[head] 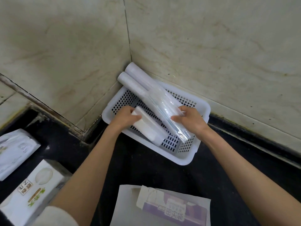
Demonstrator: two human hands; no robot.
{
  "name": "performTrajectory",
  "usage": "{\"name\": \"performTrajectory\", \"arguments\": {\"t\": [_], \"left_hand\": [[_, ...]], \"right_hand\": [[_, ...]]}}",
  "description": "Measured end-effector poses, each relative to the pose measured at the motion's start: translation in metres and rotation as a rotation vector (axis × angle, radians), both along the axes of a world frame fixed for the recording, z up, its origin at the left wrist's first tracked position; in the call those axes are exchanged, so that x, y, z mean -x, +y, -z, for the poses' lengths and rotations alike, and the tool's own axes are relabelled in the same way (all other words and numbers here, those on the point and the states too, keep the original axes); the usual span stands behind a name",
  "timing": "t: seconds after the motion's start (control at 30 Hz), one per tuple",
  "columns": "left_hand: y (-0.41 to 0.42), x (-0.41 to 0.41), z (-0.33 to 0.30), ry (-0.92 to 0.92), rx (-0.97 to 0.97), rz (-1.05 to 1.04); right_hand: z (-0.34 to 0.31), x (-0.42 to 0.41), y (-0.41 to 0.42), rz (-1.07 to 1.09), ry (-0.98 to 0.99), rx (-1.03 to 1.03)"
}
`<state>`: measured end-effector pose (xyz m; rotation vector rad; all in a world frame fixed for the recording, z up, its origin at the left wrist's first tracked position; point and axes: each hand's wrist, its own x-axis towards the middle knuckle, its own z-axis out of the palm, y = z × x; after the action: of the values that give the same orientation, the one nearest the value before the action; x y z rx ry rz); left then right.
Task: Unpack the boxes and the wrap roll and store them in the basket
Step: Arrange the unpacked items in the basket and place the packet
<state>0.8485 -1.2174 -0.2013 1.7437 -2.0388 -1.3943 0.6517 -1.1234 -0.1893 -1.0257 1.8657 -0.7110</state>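
basket: white perforated plastic basket [184,158], set in the corner of a black counter [146,168] against beige tiled walls [65,46]
rolls: two white wrap rolls in clear film [146,88], leaning over the basket's far rim
left hand [126,117]: grips a white flat pack [149,126] inside the basket
right hand [189,119]: holds the clear film
foreground: purple-printed opened carton [169,207] on white paper; white tissue packs [32,190] at left
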Motion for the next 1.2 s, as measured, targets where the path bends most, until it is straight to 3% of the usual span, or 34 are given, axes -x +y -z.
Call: {"name": "performTrajectory", "arguments": {"t": [0.23,0.37,0.47,0.53,0.6,0.7,0.8,0.87,1.03,1.13,1.2], "left_hand": [[-0.02,0.0,0.014,-0.505,0.19,0.215],[-0.014,-0.003,0.024,-0.531,0.335,0.182],[-0.01,-0.004,0.031,-0.532,0.335,0.302],[-0.013,-0.006,0.031,-0.503,0.283,0.325],[-0.011,-0.01,0.03,-0.348,0.278,0.221],[0.007,-0.017,0.021,0.008,0.507,-0.026],[0.031,-0.021,0.018,0.09,0.633,0.232],[0.041,-0.019,0.021,-0.021,0.547,0.435],[0.034,-0.009,0.023,-0.383,0.345,0.686],[0.031,-0.003,0.021,-0.574,0.269,0.778],[0.033,-0.001,0.019,-0.595,0.254,0.757]], "right_hand": [[0.012,-0.012,-0.005,-0.171,0.081,-0.183],[0.016,-0.018,-0.01,-0.166,0.033,-0.199],[0.019,-0.02,-0.011,-0.152,0.035,-0.205],[0.022,-0.021,-0.009,-0.172,0.059,-0.207],[0.021,-0.024,-0.006,-0.23,0.086,-0.216],[0.019,-0.029,-0.006,-0.302,0.133,-0.222],[0.021,-0.038,-0.009,-0.368,0.201,-0.189],[0.025,-0.045,-0.008,-0.365,0.327,-0.139],[0.035,-0.05,0.008,-0.43,0.729,0.092],[0.031,-0.049,0.013,-0.489,0.731,0.16],[0.026,-0.049,0.015,-0.541,0.699,0.072]]}}
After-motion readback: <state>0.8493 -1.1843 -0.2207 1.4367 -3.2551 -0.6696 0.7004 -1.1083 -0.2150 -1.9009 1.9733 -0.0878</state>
